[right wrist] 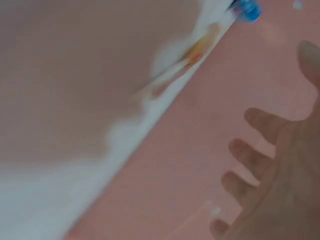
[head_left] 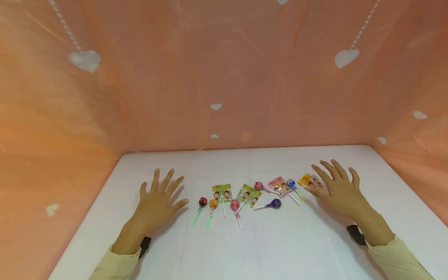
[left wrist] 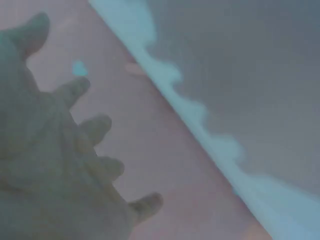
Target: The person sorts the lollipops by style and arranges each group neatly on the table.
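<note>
My left hand (head_left: 157, 204) is held with fingers spread and nothing in it, left of a row of lollipops. Nearest to it is a dark red lollipop (head_left: 203, 202) on a green stick, then an orange lollipop (head_left: 213, 203). My right hand (head_left: 342, 194) is spread too, its thumb overlapping a yellow flat-packed lollipop (head_left: 308, 181) in the head view. Left of that lie a blue lollipop (head_left: 291, 183) and a pink flat packet (head_left: 277, 186). The right wrist view shows the yellow packet (right wrist: 199, 49) blurred, away from the fingers.
Mid-row are two green flat-packed lollipops (head_left: 222, 191), a pink round lollipop (head_left: 235, 205), a purple lollipop (head_left: 275, 203) and a red-pink lollipop (head_left: 258, 186). All lie on a white table (head_left: 273, 245). Orange cloth (head_left: 245, 85) with white hearts encloses the back and sides.
</note>
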### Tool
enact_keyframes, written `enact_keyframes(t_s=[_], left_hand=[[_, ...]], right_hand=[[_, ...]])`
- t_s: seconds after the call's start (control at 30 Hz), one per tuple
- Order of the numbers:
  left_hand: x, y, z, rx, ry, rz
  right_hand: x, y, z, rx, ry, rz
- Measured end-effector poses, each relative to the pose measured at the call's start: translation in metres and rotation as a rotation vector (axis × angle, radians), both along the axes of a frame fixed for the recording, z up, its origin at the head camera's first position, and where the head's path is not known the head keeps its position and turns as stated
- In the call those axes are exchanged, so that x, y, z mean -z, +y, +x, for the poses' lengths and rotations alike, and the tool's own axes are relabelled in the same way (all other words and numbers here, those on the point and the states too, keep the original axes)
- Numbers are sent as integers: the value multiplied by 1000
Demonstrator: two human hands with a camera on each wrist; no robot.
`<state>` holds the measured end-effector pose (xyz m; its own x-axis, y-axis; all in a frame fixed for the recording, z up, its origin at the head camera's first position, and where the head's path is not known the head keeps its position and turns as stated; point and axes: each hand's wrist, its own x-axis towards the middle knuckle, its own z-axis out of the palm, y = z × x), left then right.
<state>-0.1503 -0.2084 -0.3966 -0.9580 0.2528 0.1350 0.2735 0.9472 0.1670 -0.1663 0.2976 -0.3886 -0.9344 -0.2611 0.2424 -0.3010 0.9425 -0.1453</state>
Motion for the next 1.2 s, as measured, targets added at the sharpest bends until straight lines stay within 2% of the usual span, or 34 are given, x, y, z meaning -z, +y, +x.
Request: enact_keyframes(t_s=[0.13, 0.23, 0.3, 0.53, 0.7, 0.8, 0.97, 1.2], left_hand=[[-10, 23, -10, 96, -52, 62], [-15, 41, -13, 154, -108, 105], [-16, 52, -13, 176, -151, 134], [-12, 76, -17, 184, -265, 199], [-3, 84, -23, 201, -274, 167], [2, 89, -25, 189, -271, 147], [2, 94, -26, 156, -232, 140], [4, 101, -26, 151, -213, 115]], right_hand=[[-13, -40, 1, -97, 13, -63], [-16, -71, 4, -150, -8, -99], [-15, -89, 6, -173, -20, -99], [-6, -137, 8, -218, -77, -69], [3, -154, 4, -233, -149, -53], [8, -158, 2, -260, -164, -31], [12, -160, 1, -278, -133, 6], [12, -159, 1, -247, -179, 75]])
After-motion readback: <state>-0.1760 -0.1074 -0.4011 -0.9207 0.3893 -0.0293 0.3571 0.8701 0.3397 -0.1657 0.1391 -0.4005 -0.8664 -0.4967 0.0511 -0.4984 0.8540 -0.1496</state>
